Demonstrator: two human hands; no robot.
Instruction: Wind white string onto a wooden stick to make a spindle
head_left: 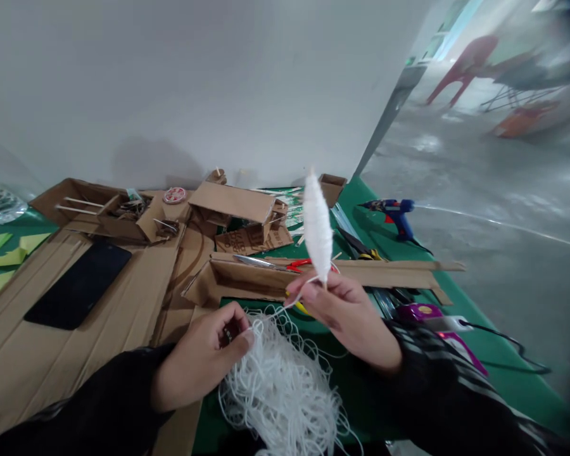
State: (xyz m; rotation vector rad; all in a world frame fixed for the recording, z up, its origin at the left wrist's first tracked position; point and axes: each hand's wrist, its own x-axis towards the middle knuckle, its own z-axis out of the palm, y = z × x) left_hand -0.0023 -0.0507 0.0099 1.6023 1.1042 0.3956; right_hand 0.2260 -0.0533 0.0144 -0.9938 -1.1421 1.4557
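Observation:
Upright in my right hand is a thin stick wound with white cord into a spindle shape; the fingers pinch its lower end. A strand of white cord runs from the base of the spindle down to my left hand, whose thumb and fingertips are closed on it. Between and below both hands lies a loose, tangled heap of white cord.
Behind the hands stand an open cardboard tray and cardboard boxes. A black tablet lies on cardboard at left. A blue glue gun, pliers and a purple device are at right on the green table.

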